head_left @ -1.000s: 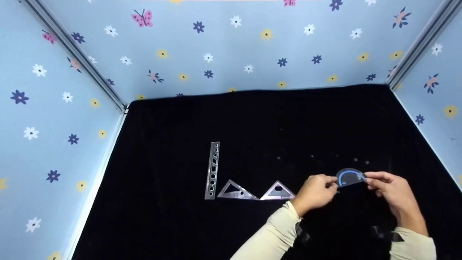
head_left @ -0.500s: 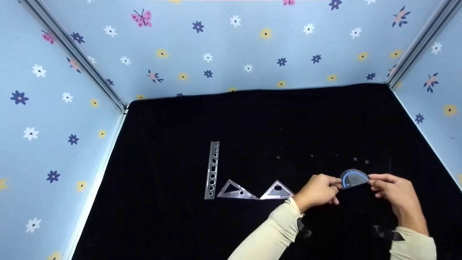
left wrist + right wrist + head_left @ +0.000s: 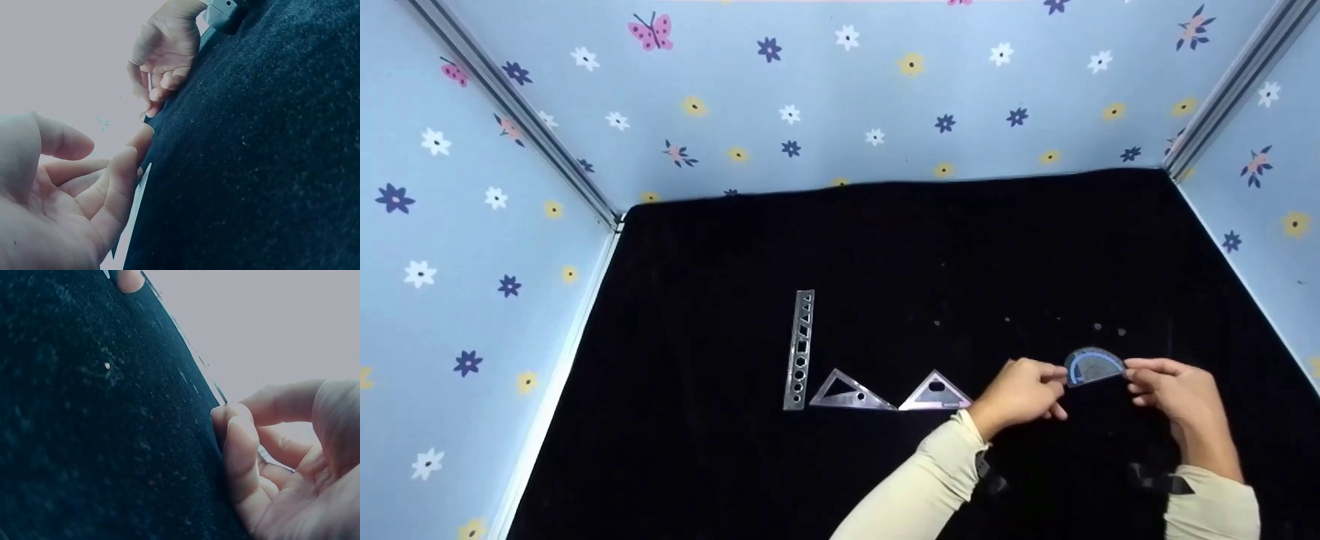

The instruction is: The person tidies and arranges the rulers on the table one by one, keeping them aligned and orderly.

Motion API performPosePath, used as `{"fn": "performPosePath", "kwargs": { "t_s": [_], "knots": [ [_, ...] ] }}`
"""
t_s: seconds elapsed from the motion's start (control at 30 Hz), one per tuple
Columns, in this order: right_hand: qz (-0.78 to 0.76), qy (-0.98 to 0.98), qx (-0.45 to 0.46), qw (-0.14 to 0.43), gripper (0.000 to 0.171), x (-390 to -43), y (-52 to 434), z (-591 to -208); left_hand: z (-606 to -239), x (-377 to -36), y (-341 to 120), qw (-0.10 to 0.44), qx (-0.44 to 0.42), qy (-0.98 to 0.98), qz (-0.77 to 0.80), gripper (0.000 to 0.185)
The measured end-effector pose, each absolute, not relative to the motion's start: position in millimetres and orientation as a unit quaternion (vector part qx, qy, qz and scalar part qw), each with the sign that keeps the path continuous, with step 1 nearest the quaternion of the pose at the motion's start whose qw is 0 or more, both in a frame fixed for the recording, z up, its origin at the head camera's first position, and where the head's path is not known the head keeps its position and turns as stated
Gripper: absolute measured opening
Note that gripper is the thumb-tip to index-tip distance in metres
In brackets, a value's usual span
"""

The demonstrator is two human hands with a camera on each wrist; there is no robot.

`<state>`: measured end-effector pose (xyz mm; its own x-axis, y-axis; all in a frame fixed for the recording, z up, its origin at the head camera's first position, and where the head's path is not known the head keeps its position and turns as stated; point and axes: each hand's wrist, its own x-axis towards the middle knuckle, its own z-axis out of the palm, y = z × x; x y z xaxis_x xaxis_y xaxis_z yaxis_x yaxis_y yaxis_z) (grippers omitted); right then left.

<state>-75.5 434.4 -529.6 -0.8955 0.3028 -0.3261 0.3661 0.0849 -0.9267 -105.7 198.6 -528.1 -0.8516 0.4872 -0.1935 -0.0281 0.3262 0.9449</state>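
Desk (image 3: 885,247): black felt cover, flowered blue walls on three sides. Straight ruler (image 3: 800,350): flat, left of centre. Two set squares (image 3: 847,393) (image 3: 936,394): flat, in a row beside the ruler toward the near edge. Protractor (image 3: 1093,366): near the right near corner, one end pinched by left hand (image 3: 1021,396), the other by right hand (image 3: 1174,391); fingers curled on its ends, apparently steadying it level.

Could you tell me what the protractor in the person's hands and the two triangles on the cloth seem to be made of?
The protractor looks like thin clear plastic with a blue printed arc; the black cloth shows through it. The two triangles seem to be the same see-through plastic, glossy and greyish with cut-out holes, though brushed metal cannot be ruled out.
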Motion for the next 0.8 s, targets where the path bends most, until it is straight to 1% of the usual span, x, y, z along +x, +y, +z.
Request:
{"fn": "performPosePath", "kwargs": {
  "t_s": [0.23,0.57,0.67,0.8],
  "knots": [
    [-0.625,0.745,0.231,0.031,0.023,-75.6,430.4,-534.7,-529.8,-104.2,193.4,0.252,0.117,0.766,0.579,0.028],
    [-0.608,0.759,0.232,0.026,0.018,-75.6,430.6,-533.9,-529.8,-105.2,193.3,0.267,0.114,0.746,0.599,0.032],
    [-0.614,0.754,0.231,0.019,0.020,-74.8,430.7,-535.2,-531.1,-104.8,192.1,0.261,0.118,0.744,0.604,0.034],
    [-0.629,0.741,0.235,0.006,0.023,-74.2,430.9,-537.4,-531.6,-104.0,189.2,0.239,0.129,0.748,0.606,0.035]
  ]
}}
